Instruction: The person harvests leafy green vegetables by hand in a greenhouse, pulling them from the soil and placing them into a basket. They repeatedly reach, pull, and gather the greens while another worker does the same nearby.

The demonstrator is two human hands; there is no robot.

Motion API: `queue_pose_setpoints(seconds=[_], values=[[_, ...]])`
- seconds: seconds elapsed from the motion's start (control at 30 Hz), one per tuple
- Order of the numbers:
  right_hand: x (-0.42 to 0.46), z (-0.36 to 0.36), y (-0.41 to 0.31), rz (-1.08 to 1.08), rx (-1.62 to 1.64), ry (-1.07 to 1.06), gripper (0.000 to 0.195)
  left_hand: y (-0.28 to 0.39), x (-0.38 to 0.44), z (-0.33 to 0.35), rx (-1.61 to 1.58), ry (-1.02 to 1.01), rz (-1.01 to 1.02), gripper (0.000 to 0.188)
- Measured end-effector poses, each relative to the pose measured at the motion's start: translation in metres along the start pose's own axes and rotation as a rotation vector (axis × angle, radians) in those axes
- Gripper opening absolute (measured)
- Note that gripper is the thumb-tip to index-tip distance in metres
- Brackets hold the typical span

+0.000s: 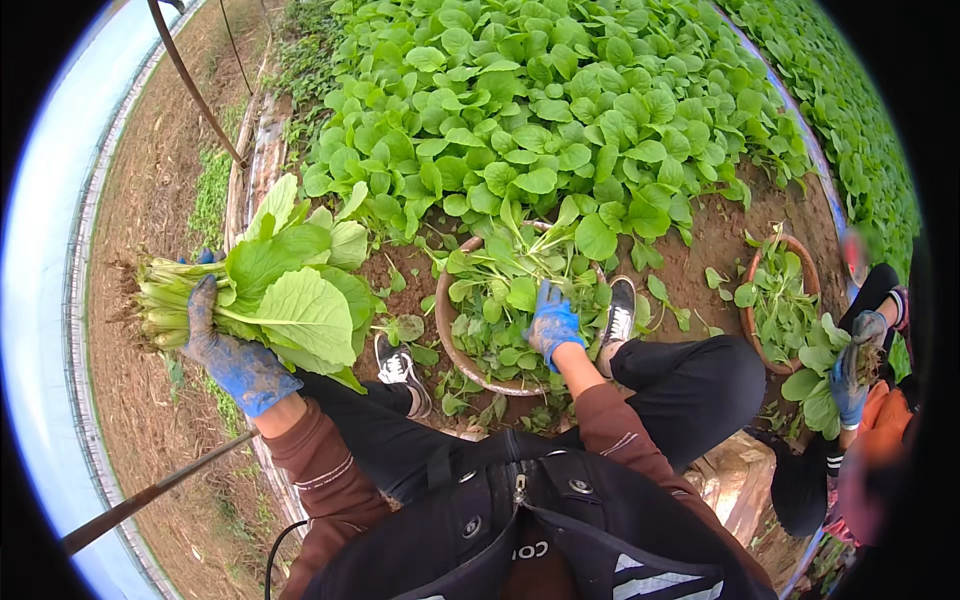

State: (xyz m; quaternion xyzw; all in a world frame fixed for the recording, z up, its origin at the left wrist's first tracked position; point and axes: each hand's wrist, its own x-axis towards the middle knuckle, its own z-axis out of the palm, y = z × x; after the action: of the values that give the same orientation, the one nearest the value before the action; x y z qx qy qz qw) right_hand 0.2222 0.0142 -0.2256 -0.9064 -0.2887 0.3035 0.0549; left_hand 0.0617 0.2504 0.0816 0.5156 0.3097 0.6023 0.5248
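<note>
My left hand [236,352], in a muddy blue glove, grips a thick bunch of leafy greens [300,292] by the pale stems, roots pointing left. Between my feet stands a round brown basin [448,330] holding loose leaves and small plants [495,300]. On top of these leaves rests my right hand [555,322], in a similar blue glove, its fingers pointing forward. Whether its fingertips pinch any leaf, I cannot tell.
Dense leafy greens [540,112] grow ahead. At right, a person's gloved hands [855,367] hold another bunch beside a second basin [808,262]. Metal poles [199,94] and a plastic sheet [60,225] are on the left. Soil [720,240] and fallen leaves surround the basins.
</note>
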Motion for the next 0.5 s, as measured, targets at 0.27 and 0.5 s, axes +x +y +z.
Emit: queue_pose_setpoints(seconds=[0.27,0.5], values=[[-0.020,-0.020,-0.002,-0.358,0.027,-0.229,0.021,0.039,-0.035,0.134,-0.122,-0.484,0.002,0.055],[-0.085,-0.224,0.045,-0.081,0.368,0.691,0.038,-0.010,-0.066,0.179,-0.115,-0.915,-0.128,0.066]])
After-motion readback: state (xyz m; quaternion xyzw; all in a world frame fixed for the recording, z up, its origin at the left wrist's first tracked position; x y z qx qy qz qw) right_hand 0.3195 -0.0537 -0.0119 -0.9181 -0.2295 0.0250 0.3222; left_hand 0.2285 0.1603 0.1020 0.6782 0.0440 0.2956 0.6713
